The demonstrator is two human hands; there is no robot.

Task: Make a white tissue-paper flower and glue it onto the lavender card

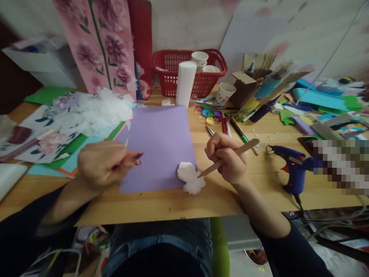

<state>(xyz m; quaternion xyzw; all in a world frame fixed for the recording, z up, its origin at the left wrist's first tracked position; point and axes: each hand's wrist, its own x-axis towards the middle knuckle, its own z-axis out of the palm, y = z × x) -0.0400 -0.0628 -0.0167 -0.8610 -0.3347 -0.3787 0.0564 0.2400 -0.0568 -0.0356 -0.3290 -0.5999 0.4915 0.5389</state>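
Observation:
My right hand point(227, 157) is closed round a flat wooden craft stick point(211, 168), slanting down to the left. Its lower tip meets a ruffled white paper petal piece point(190, 177), or lies just over it; I cannot tell which. That white piece rests on the lower right corner of a purple sheet of paper point(160, 146). Over the sheet's left edge, my left hand point(108, 163) hovers with thumb and fingers pinched together, slightly blurred. Whatever may be between those fingertips is too small to make out.
A blue hot glue gun point(295, 165) with a lit red light lies at right. Paint pots point(211, 113), brushes and a paper cup point(225, 93) stand behind. A white roll point(186, 84) stands before a red basket point(170, 82). White crumpled tissue point(100, 111) covers papers at left.

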